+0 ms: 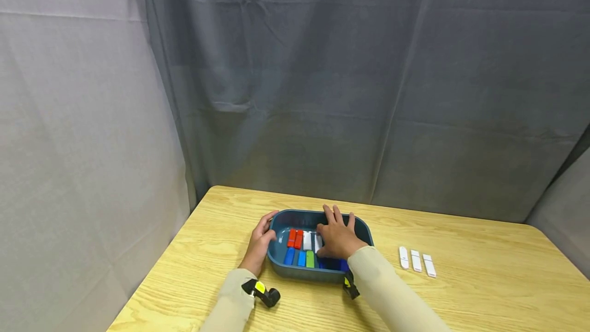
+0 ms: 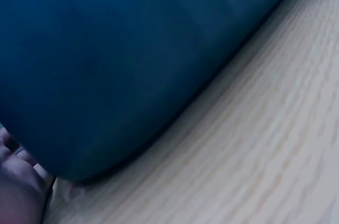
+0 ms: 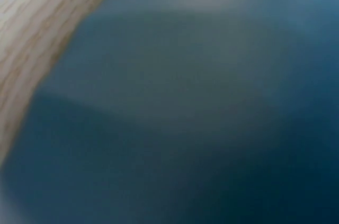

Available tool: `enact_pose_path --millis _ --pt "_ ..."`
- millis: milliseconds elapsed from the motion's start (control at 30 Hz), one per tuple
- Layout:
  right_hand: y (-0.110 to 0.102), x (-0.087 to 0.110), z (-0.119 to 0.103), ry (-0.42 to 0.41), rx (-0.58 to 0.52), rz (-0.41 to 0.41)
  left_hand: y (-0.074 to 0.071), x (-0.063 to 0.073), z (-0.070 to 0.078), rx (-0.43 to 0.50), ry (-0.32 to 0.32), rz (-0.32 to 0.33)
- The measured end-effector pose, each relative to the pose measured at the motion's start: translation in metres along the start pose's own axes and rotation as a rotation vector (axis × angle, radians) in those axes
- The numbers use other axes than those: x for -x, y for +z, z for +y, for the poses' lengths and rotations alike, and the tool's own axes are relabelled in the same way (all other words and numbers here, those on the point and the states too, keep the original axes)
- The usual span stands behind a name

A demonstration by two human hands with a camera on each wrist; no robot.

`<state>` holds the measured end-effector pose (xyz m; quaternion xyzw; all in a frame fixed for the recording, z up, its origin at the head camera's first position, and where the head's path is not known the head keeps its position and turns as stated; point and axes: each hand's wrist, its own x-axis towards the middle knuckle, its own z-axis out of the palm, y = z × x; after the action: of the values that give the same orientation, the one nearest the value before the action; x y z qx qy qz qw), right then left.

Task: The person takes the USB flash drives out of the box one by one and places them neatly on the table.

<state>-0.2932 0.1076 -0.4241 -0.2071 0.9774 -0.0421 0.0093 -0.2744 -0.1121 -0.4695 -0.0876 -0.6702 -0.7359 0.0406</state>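
Note:
A dark blue-green plastic bin (image 1: pixel 318 273) stands on the wooden table. My left hand (image 1: pixel 258 242) grips its left end, thumb over the rim and fingers along the outer wall. Inside the bin, my right hand (image 1: pixel 340 240) has thumb and forefinger at the two ends of a white USB stick (image 1: pixel 318 243), the other fingers spread. To its left lie another white stick (image 1: pixel 307 241) and two red sticks (image 1: pixel 295 239). Nearer me are a blue stick (image 1: pixel 289 256), a lighter blue one (image 1: pixel 301 258) and a green one (image 1: pixel 310 258). My right hand and forearm hide part of the bin's right end.
Three white USB sticks (image 1: pixel 416 261) lie in a row on the table (image 1: pixel 484 270), right of the bin. A grey curtain (image 1: pixel 322 91) hangs behind the table, and a lighter cloth (image 1: pixel 83 142) hangs at the left. The right wrist view is blurred.

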Motion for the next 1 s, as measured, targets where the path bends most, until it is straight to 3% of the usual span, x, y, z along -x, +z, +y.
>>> enact_pose_path --millis 233,467,633,867,1000 --pt "0.000 0.000 0.004 -0.003 -0.066 0.021 0.002 0.001 0.002 -0.014 -0.010 0.016" --pt "-0.008 0.005 0.007 -0.020 -0.136 0.042 -0.003 -0.008 -0.019 0.000 0.009 0.034" --pt "-0.018 0.016 0.008 -0.031 -0.194 0.074 -0.006 -0.013 -0.031 -0.018 0.019 0.069" --pt "-0.031 0.031 0.016 -0.061 -0.226 0.160 -0.016 -0.013 -0.033 0.001 0.021 0.124" --pt "-0.040 0.041 0.027 -0.062 -0.249 0.195 -0.023 -0.013 -0.032 0.015 0.020 0.125"
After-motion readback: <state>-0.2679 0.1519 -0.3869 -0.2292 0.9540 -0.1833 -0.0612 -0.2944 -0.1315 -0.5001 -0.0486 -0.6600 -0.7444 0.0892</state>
